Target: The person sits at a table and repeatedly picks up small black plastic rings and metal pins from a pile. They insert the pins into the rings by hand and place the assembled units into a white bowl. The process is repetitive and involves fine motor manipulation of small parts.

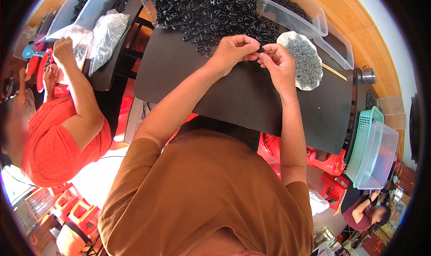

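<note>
Over the dark table (215, 94), my left hand (231, 54) and my right hand (279, 67) meet fingertip to fingertip. Thumb and fingers of each are closed in a pinch on a small black plastic piece (261, 50), mostly hidden by the fingers. Just beyond them spreads a big heap of small black oval pieces with holes (211, 13). A scalloped white dish (282, 37) stands right beside my right hand, filled with tiny grey pieces (303, 60) too small to make out singly.
Clear plastic bins (318, 22) stand at the far right, near a wooden stick (334, 72) and a metal cup (368, 75). A green basket (362, 139) sits right of the table. At left, a person in red (67, 134) works at another table holding a plastic bag (107, 38).
</note>
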`<act>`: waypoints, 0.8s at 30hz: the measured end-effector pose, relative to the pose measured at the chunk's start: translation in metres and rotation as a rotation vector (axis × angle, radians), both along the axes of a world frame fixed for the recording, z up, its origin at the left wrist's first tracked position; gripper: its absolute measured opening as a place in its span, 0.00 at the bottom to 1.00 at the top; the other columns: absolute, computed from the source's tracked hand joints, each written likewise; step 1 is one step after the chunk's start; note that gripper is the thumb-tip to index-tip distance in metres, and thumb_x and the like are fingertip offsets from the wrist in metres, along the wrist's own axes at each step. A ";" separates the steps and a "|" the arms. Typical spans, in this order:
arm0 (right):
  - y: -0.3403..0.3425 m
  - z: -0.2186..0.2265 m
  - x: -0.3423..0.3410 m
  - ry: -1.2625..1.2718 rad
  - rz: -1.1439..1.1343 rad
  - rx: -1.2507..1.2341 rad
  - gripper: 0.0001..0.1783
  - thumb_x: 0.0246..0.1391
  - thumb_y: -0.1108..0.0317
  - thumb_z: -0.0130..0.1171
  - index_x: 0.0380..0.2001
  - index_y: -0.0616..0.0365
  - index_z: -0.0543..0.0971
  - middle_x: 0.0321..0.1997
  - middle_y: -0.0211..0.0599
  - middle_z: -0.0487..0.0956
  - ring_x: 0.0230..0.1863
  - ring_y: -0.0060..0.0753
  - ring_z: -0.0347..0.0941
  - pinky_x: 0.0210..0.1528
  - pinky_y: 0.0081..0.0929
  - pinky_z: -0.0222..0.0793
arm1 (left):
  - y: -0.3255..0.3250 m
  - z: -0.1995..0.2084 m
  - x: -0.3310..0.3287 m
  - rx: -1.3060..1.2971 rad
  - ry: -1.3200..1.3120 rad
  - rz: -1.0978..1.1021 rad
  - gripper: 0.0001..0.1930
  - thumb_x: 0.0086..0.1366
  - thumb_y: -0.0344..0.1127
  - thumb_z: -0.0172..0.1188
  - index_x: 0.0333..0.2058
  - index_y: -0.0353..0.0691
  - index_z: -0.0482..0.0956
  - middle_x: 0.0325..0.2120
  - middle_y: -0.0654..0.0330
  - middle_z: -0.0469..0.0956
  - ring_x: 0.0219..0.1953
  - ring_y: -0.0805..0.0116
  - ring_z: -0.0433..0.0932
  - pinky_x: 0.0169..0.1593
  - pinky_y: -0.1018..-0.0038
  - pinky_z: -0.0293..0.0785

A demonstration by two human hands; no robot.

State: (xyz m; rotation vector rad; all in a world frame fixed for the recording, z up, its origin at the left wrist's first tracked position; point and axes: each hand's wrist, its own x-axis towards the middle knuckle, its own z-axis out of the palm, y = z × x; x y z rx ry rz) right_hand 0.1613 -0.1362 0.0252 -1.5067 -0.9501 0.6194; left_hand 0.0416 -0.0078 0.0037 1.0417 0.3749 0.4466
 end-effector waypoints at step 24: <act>-0.001 -0.009 -0.002 0.033 -0.077 0.024 0.04 0.60 0.71 0.60 0.33 0.61 0.78 0.27 0.29 0.80 0.26 0.15 0.75 0.28 0.15 0.71 | -0.008 -0.004 0.003 0.190 -0.026 0.000 0.08 0.68 0.31 0.59 0.39 0.31 0.80 0.35 0.60 0.80 0.36 0.75 0.81 0.44 0.78 0.81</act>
